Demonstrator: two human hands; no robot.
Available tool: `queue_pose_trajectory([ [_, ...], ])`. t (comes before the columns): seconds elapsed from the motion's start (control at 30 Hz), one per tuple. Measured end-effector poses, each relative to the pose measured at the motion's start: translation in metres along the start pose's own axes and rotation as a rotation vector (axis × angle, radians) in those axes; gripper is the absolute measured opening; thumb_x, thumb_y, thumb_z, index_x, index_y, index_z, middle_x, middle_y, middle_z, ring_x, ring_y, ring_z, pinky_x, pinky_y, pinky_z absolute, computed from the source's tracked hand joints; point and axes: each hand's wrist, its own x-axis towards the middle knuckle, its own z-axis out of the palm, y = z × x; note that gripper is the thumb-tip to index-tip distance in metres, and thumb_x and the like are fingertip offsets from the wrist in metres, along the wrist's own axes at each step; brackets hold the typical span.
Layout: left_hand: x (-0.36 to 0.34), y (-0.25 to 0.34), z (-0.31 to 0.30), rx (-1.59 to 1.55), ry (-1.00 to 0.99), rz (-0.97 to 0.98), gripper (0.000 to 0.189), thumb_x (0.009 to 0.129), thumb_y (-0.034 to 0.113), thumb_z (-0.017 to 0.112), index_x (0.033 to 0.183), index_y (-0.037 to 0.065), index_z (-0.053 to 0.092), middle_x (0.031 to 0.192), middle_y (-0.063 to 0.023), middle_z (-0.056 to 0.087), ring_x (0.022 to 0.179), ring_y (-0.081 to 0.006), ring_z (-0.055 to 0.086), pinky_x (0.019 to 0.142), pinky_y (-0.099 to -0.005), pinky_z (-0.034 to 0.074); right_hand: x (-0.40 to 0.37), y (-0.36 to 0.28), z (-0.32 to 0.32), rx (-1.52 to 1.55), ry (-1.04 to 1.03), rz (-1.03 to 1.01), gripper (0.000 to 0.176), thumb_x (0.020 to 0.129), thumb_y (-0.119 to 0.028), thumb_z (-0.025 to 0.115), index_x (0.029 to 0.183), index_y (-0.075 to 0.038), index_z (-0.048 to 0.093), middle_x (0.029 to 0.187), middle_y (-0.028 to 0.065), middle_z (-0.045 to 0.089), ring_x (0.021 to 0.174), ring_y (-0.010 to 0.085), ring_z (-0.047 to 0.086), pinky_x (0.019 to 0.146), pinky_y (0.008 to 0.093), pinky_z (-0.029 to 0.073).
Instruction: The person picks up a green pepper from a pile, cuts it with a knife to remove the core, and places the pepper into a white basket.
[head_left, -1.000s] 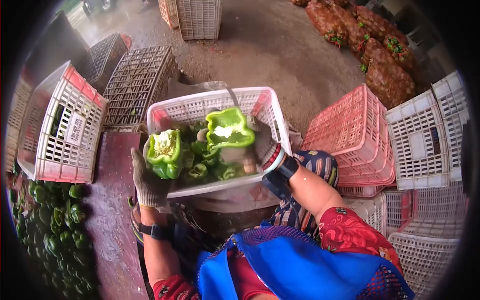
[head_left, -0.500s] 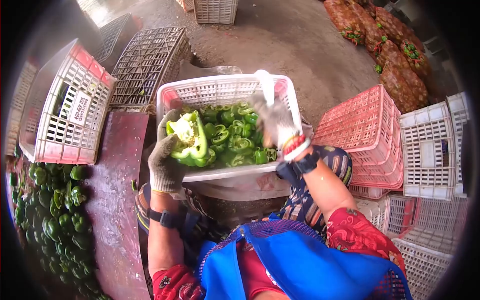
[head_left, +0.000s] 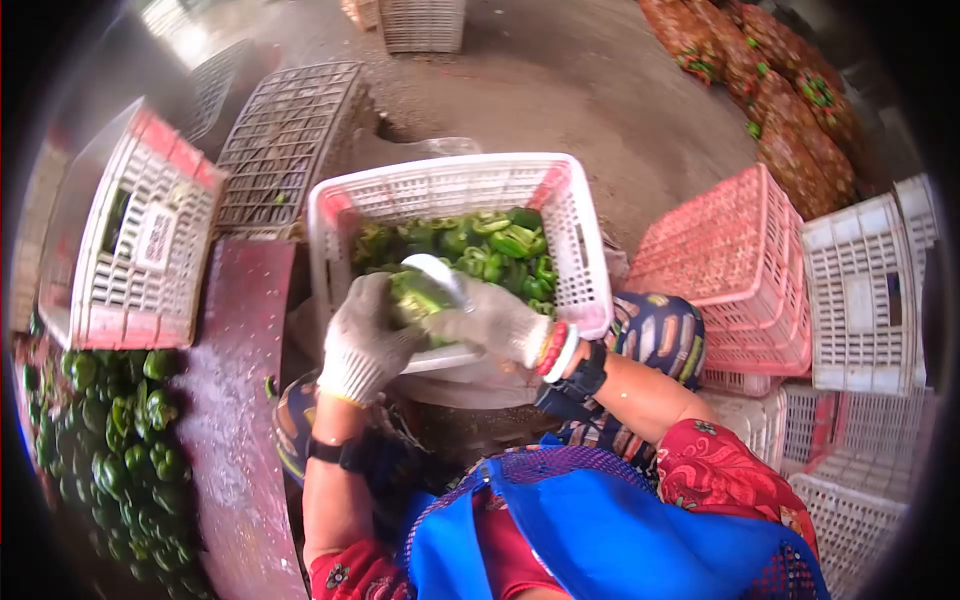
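Note:
Over the near part of a white plastic crate, both of my gloved hands are close together. My left hand is closed around a green bell pepper. My right hand, also closed, grips a white, curved, blade-like tool that lies against the pepper; its exact kind is blurred. Beneath my hands, cut green pepper pieces fill the bottom of the crate. The fingertips of both hands are partly hidden by the pepper and each other.
Whole green peppers are heaped at the left, beside a reddish board. A labelled crate and a grey slatted crate stand back left. Pink crates are stacked at the right. Filled net sacks lie back right.
My right hand has swung left and down with the white tool, from the crate's right side to the pepper. My left hand has turned and shifted slightly right, still holding the pepper.

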Motion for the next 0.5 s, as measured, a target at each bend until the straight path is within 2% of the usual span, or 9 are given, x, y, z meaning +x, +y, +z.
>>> queue_pose_trajectory([
  [0.03,-0.002,0.000,0.002,0.044,0.014,-0.010,0.057,0.073,0.027,0.085,0.118,0.005,0.059,0.107,-0.0207,0.065,0.097,-0.0451,0.065,0.081,-0.0506,0.054,-0.006,-0.007,0.001,-0.087,0.014,0.023,0.074,0.087,-0.048,0.083,0.145,-0.010,0.056,0.108,0.0091,0.074,0.091,0.0158,0.069,0.080,0.0315,0.055],
  [0.07,-0.001,-0.002,0.005,0.073,0.054,0.004,0.059,0.070,0.030,0.087,0.116,0.005,0.059,0.102,-0.0208,0.066,0.092,-0.0466,0.065,0.079,-0.0531,0.054,0.000,0.007,0.007,-0.124,0.067,-0.119,0.077,0.084,-0.046,0.085,0.145,-0.010,0.056,0.113,0.0114,0.075,0.102,0.0214,0.071,0.092,0.0355,0.055],
  [0.13,-0.002,0.006,0.005,-0.108,0.139,-0.072,0.046,0.074,0.025,0.086,0.108,0.004,0.064,0.097,-0.0178,0.070,0.086,-0.0327,0.071,0.078,-0.0432,0.057,0.002,0.021,0.012,0.069,0.051,-0.154,0.085,0.082,-0.043,0.087,0.150,-0.008,0.051,0.105,0.0107,0.072,0.079,0.0180,0.070,0.067,0.0336,0.056],
  [0.2,0.001,0.026,-0.005,-0.288,0.140,-0.280,0.036,0.078,0.022,0.084,0.101,0.000,0.068,0.092,-0.0142,0.074,0.083,-0.0175,0.071,0.076,-0.0320,0.057,-0.015,-0.004,0.010,0.307,-0.025,0.042,0.091,0.080,-0.039,0.087,0.154,-0.006,0.046,0.092,0.0110,0.067,0.046,0.0151,0.057,0.034,0.0295,0.043],
  [0.23,0.001,0.018,-0.002,-0.306,0.107,-0.304,0.036,0.080,0.022,0.084,0.103,0.000,0.068,0.090,-0.0118,0.074,0.082,-0.0162,0.070,0.076,-0.0320,0.056,-0.011,0.007,0.017,0.423,-0.021,0.036,0.091,0.083,-0.034,0.085,0.157,-0.006,0.041,0.081,0.0094,0.063,0.039,0.0152,0.051,0.029,0.0280,0.040],
  [0.33,0.003,-0.004,0.008,-0.767,0.033,-0.416,0.034,0.088,0.024,0.080,0.107,0.000,0.066,0.095,-0.0067,0.072,0.085,-0.0123,0.068,0.078,-0.0306,0.056,-0.012,0.014,0.023,0.557,-0.026,0.054,0.083,0.089,-0.029,0.080,0.158,-0.008,0.039,0.070,0.0052,0.055,0.039,0.0143,0.048,0.029,0.0275,0.039],
  [0.43,0.003,-0.003,0.005,-1.104,-0.031,-0.495,0.030,0.091,0.024,0.073,0.109,0.002,0.066,0.098,-0.0063,0.070,0.087,-0.0137,0.067,0.079,-0.0287,0.055,-0.015,0.009,0.016,0.472,-0.027,0.009,0.069,0.090,-0.026,0.080,0.151,-0.012,0.051,0.073,0.0001,0.058,0.049,0.0088,0.052,0.038,0.0221,0.042],
  [0.47,0.002,-0.001,0.003,-1.168,-0.075,-0.513,0.030,0.094,0.027,0.064,0.113,0.004,0.065,0.103,-0.0035,0.068,0.091,-0.0130,0.067,0.080,-0.0276,0.056,-0.017,0.003,0.012,0.500,-0.059,0.016,0.064,0.090,-0.025,0.080,0.148,-0.013,0.055,0.077,-0.0021,0.060,0.053,0.0061,0.053,0.042,0.0212,0.043],
  [0.5,0.000,-0.013,0.007,-1.292,-0.103,-0.526,0.033,0.095,0.029,0.065,0.116,0.004,0.065,0.107,-0.0050,0.069,0.096,-0.0168,0.069,0.087,-0.0311,0.057,-0.015,0.008,0.010,0.500,-0.060,0.028,0.063,0.091,-0.024,0.078,0.147,-0.011,0.055,0.081,-0.0022,0.062,0.055,0.0054,0.053,0.043,0.0218,0.042],
])
